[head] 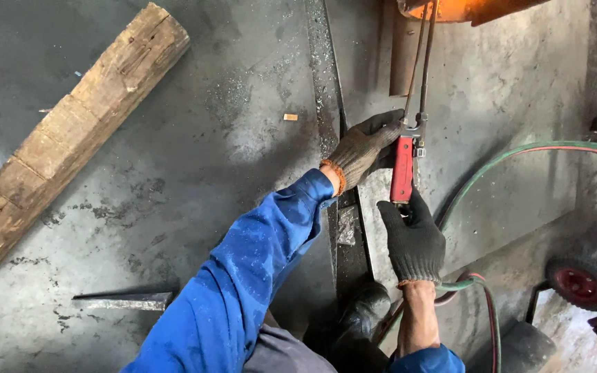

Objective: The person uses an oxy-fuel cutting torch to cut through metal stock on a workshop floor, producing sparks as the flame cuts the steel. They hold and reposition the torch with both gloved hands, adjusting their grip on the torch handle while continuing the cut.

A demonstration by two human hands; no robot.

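Two gloved hands close on a red-handled cutting torch [403, 169] above a dark steel plate [243, 138]: the left hand [363, 148] grips its valve end at twelve o'clock, the right hand [412, 238] wraps the base at six. Rigid and probably moderately heavy, it looks best held by the handle, clear of the thin tubes. Green and red hoses [492, 166] trail toward four o'clock; a timber beam [70, 138] lies at nine.

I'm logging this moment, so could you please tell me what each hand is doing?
Left hand: closed on the top of the red torch handle.
Right hand: closed on the handle's lower end.
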